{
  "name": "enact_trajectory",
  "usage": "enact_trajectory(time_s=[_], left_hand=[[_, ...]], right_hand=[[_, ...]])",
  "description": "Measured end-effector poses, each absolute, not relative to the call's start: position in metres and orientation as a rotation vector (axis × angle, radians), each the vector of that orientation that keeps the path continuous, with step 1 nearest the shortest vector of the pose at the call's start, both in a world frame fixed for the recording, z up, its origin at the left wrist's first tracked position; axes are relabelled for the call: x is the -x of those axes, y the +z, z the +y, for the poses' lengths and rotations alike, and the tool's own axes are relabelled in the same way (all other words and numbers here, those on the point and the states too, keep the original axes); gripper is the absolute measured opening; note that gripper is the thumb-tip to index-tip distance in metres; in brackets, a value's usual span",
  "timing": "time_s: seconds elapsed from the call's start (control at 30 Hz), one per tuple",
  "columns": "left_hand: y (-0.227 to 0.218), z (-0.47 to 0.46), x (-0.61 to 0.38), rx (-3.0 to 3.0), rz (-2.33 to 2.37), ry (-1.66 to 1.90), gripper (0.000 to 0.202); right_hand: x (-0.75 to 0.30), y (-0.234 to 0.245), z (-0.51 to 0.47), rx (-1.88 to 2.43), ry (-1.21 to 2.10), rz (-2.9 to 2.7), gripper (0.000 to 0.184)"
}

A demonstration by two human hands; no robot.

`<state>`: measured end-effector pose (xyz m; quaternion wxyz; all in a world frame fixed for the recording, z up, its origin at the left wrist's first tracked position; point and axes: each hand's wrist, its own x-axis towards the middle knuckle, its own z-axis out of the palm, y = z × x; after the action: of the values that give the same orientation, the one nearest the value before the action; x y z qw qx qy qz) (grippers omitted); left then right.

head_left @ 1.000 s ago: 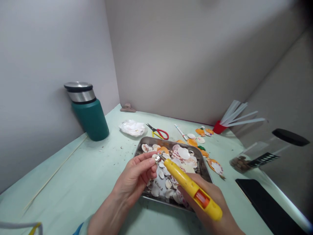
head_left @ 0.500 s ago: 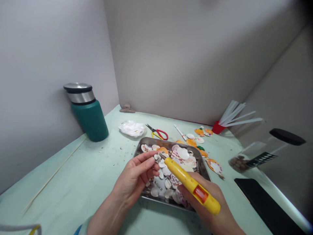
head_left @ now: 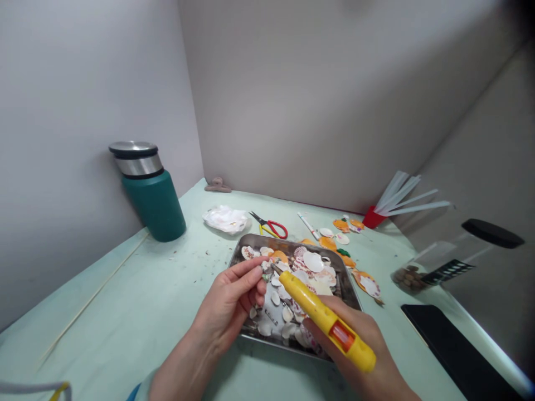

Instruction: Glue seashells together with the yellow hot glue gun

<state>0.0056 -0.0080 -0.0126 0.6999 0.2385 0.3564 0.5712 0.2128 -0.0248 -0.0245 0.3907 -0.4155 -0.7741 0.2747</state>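
Note:
My right hand (head_left: 363, 328) is wrapped round a yellow hot glue gun (head_left: 311, 301) with an orange window, its metal nozzle aimed up and left. Between thumb and fingertips, my left hand (head_left: 232, 295) pinches a small whitish piece (head_left: 266, 268), too small to make out clearly. The nozzle is close beside that piece; whether they touch I cannot tell. Below both hands lies a metal tray (head_left: 284, 346) full of seashells, among them a large white shell (head_left: 313, 261) and an orange one (head_left: 278, 256). A metal pin (head_left: 271, 317) shows among them.
Behind the tray lie scissors (head_left: 273, 228), a crumpled white bag (head_left: 226, 219) and a marker (head_left: 308, 226). Orange shell pieces (head_left: 366, 284) lie to its right. Further right are a red cup (head_left: 373, 218) of glue sticks, a jar (head_left: 422, 270) and a black phone-like slab (head_left: 455, 351). A green bottle (head_left: 154, 203) stands left.
My left hand has shifted very slightly left with the small piece. The glue gun's nozzle has dipped a little and moved slightly left. Everything else lies as before.

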Motion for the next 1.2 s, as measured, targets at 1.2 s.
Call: enact_trajectory(time_s=[1.2], left_hand=[[-0.0138,-0.0063,-0.0059,-0.439,0.736,1.269,0.029]], right_hand=[[-0.2127,-0.0271,-0.0225,0.886,0.566,-2.017,0.016]])
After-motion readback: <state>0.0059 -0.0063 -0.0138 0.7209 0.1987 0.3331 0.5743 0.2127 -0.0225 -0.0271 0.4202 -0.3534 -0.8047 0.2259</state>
